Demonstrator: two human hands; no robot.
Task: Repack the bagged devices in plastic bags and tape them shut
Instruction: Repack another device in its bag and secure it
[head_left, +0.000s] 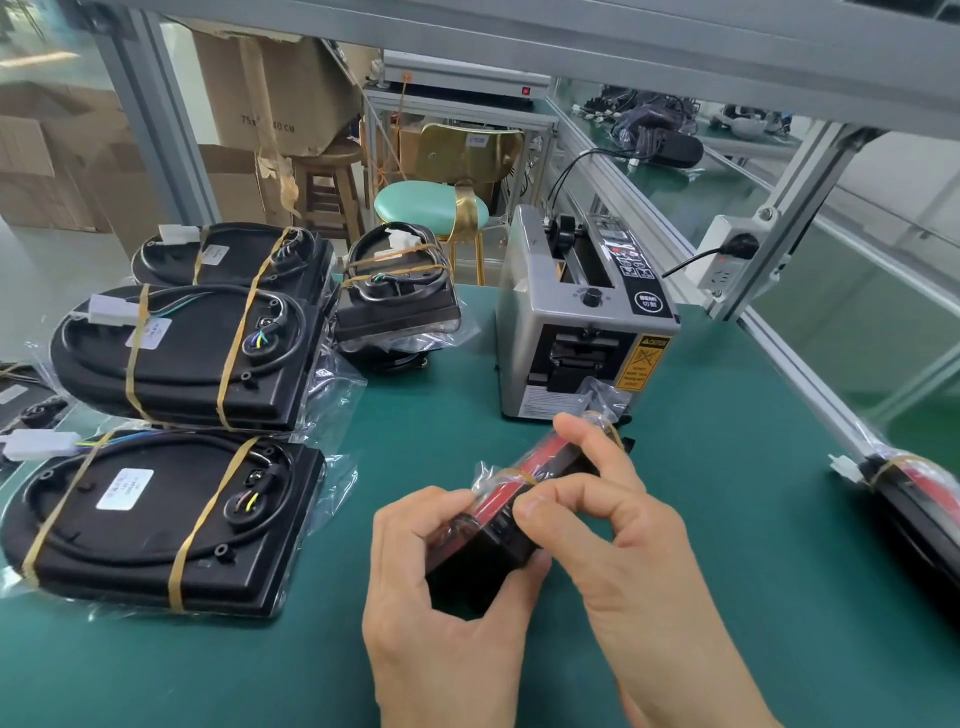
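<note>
Both my hands hold one bagged device (540, 470), a black and red unit in a clear plastic bag with a yellow rubber band, just above the green mat (701, 545). My left hand (441, 587) grips its near end with curled fingers. My right hand (613, 514) pinches the bag on top, one finger stretched toward the far end. The grey tape dispenser (582, 322) stands right behind it. Several bagged black devices (171, 353) with yellow bands lie stacked at the left. One more bagged device (919, 493) lies at the right edge.
A power strip (727, 254) with a black plug hangs on the aluminium frame post (795, 208) at the right. Behind the bench stand a mint green stool (426, 208), a wooden stool (332, 187) and cardboard boxes (270, 88).
</note>
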